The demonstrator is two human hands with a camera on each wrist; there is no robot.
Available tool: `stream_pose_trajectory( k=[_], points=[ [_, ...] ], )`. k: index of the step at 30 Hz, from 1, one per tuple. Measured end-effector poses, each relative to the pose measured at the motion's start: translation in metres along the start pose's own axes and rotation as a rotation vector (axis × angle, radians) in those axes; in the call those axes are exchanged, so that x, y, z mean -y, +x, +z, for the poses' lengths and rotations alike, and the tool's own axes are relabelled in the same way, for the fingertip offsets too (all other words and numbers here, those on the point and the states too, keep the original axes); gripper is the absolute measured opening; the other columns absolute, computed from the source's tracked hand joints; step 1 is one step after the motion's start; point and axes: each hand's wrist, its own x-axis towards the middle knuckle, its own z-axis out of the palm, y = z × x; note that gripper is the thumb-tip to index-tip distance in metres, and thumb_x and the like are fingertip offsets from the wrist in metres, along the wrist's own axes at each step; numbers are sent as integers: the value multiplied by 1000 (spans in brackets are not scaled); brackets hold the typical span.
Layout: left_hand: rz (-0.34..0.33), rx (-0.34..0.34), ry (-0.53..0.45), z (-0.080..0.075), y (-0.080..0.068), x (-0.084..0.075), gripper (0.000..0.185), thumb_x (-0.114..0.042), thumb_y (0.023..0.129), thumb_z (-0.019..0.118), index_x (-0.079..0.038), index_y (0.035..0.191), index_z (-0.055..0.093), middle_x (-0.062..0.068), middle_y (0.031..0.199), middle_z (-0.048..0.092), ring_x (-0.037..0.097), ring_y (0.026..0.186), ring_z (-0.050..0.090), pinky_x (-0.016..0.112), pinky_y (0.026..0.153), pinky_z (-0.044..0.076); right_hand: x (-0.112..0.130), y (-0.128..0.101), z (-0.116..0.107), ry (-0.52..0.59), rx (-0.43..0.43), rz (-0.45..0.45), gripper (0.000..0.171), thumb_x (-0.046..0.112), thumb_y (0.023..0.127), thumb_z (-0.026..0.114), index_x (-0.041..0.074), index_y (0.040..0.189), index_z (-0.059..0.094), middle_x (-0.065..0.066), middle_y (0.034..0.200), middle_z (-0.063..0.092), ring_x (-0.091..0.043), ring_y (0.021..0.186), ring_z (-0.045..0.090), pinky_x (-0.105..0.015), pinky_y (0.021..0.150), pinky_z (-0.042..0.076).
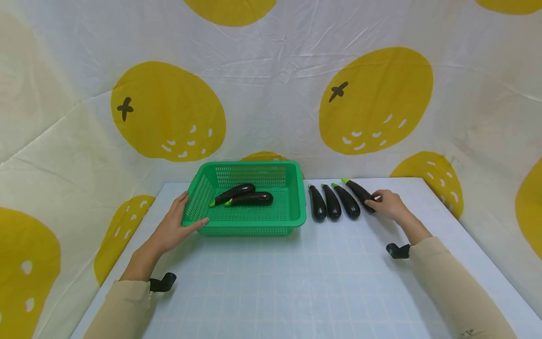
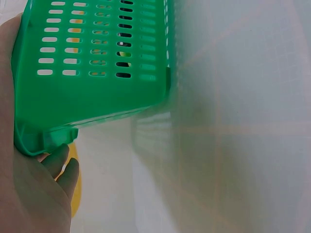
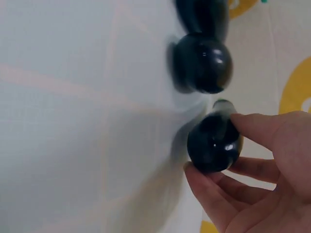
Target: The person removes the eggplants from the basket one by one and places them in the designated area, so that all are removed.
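So far two dark purple aubergines (image 1: 243, 195) lie in the green perforated plastic basket (image 1: 296, 207) steadied by the left hand (image 1: 178, 226), while four remain on the white worktop (image 1: 296, 282), the rightmost aubergine (image 1: 359, 191) pinched by the right hand (image 1: 387, 205).

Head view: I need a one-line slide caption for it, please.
Left hand holds a green basket containing two eggplants while right hand grips the rightmost eggplant of four.
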Motion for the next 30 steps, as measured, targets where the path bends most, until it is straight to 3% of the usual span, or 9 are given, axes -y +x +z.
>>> stream_pose_trajectory(
  k=[9, 24, 30],
  points=[
    [-12, 6, 1, 0, -1, 0, 111, -65, 93, 63, -4, 164, 3, 14, 171, 0, 45, 153, 14, 73, 114, 22, 6, 0, 2, -24, 34, 56, 58, 31, 102, 57, -18, 133, 48, -41, 125, 54, -51, 111, 55, -61, 94, 49],
    [-14, 4, -16, 3, -4, 3, 112, -64, 92, 65, -5, 164, 2, 13, 171, 0, 45, 153, 14, 73, 114, 22, 6, -3, -2, -47, 81, 60, 65, 32, 101, 58, -19, 138, 41, -42, 127, 52, -52, 111, 55, -63, 95, 49],
    [10, -5, 1, 2, -1, 1, 111, -63, 93, 65, -4, 164, 4, 14, 171, 2, 45, 153, 16, 72, 114, 23, 14, -10, -11, -64, 48, 2, 68, 31, 102, 60, -17, 144, 36, -43, 134, 47, -56, 118, 50, -67, 96, 47]
  ],
)
